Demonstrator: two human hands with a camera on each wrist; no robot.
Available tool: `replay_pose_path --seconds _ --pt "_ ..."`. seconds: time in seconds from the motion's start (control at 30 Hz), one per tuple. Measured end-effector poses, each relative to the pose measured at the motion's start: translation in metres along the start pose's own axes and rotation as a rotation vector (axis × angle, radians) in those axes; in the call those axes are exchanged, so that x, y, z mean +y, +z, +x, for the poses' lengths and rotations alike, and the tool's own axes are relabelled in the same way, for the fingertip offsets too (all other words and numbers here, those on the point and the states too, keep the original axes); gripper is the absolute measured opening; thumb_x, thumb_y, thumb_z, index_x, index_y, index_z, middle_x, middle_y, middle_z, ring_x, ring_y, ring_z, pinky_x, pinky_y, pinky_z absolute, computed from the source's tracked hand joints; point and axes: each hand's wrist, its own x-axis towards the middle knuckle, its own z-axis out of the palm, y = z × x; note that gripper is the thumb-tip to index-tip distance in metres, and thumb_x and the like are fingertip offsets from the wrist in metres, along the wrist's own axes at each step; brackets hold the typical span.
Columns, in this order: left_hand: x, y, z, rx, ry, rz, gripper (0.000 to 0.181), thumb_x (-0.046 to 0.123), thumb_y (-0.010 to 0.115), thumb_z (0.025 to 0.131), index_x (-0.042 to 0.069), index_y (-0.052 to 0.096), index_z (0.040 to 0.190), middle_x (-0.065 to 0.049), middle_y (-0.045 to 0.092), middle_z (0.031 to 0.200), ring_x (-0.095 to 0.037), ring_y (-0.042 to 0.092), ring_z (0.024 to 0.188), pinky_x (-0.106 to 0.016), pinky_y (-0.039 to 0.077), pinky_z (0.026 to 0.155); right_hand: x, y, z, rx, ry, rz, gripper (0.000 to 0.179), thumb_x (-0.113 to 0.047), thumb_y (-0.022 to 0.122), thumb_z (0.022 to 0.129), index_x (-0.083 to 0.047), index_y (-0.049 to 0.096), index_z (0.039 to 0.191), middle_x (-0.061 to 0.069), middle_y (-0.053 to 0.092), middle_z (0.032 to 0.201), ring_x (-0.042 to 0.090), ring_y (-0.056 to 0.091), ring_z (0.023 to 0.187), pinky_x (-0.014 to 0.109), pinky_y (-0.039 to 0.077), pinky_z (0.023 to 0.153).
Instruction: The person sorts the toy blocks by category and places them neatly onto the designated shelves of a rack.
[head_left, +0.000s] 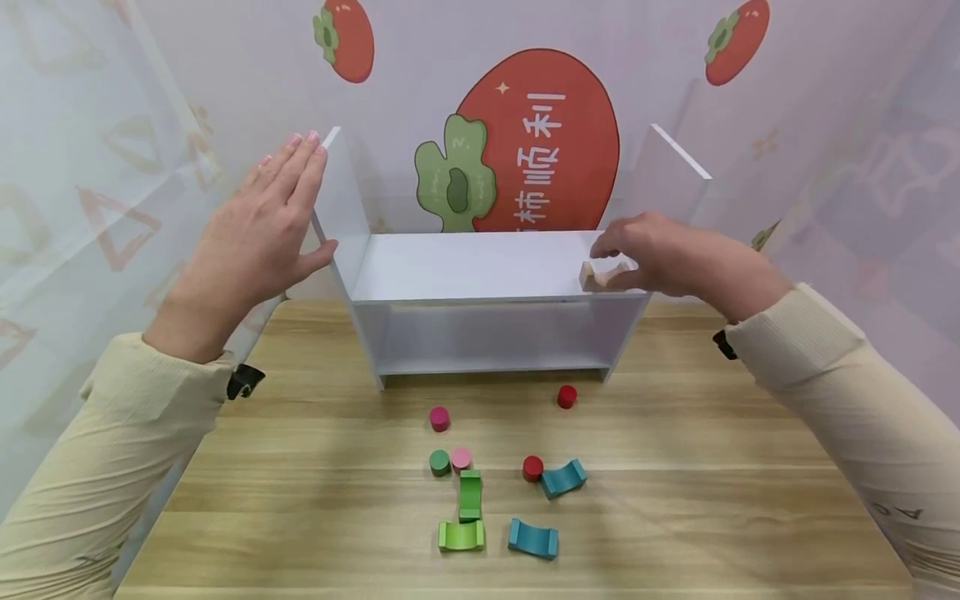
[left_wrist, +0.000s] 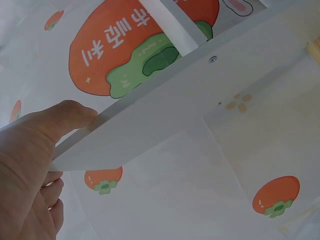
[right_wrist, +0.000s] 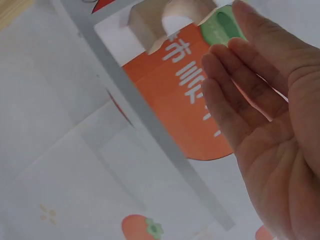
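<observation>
A white two-tier shelf (head_left: 472,265) with tall side panels stands on the table. My left hand (head_left: 262,225) rests against its left side panel (head_left: 341,200), fingers straight along the outer side and the thumb at the front edge. The left wrist view shows the panel's edge (left_wrist: 135,102) between thumb and fingers. At the right end of the upper board sits a plain wooden arch block (head_left: 590,277), hollow facing up. Around it hovers my right hand (head_left: 660,254), fingers loosely bent. In the right wrist view the fingers stand apart from the wooden block (right_wrist: 145,25).
On the wooden table (head_left: 300,500) lie red cylinders (head_left: 567,397), a magenta cylinder (head_left: 439,418), a green cylinder (head_left: 439,462) and a pink one (head_left: 461,458). Nearer are green arch blocks (head_left: 461,537) and blue arch blocks (head_left: 533,539). The right side panel (head_left: 667,175) rises beside my right hand.
</observation>
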Motion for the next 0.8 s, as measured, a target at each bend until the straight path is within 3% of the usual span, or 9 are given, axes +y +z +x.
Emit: replay_pose_path --seconds 0.2,0.53,0.8 --pt "0.001 -0.001 0.001 0.006 0.005 -0.003 0.104 0.016 0.084 0.085 -0.008 0.021 0.164 -0.026 0.024 0.173 -0.043 0.026 0.161 -0.057 0.023 0.133 -0.012 0.018 -0.013 0.067 -0.151 0.035 0.04 -0.007 0.092 0.079 -0.004 0.078 0.116 0.011 0.078 0.116 0.028 0.075 0.103 0.046 0.065 0.09" --pt "0.003 -0.001 -0.001 -0.026 -0.017 -0.01 0.103 0.015 0.083 0.087 -0.008 0.02 0.164 -0.026 0.023 0.174 -0.043 0.025 0.162 -0.058 0.022 0.133 -0.023 0.071 -0.025 -0.056 -0.168 0.102 0.046 -0.014 0.091 0.082 -0.005 0.075 0.124 0.013 0.076 0.124 0.027 0.074 0.11 0.043 0.066 0.09" --pt "0.003 0.001 -0.002 -0.005 -0.016 -0.015 0.102 0.015 0.083 0.087 -0.008 0.02 0.164 -0.026 0.024 0.173 -0.043 0.026 0.162 -0.058 0.023 0.132 -0.026 0.121 -0.029 -0.138 -0.218 0.118 0.044 -0.018 0.089 0.085 -0.006 0.075 0.125 0.009 0.076 0.122 0.025 0.075 0.109 0.038 0.066 0.089"
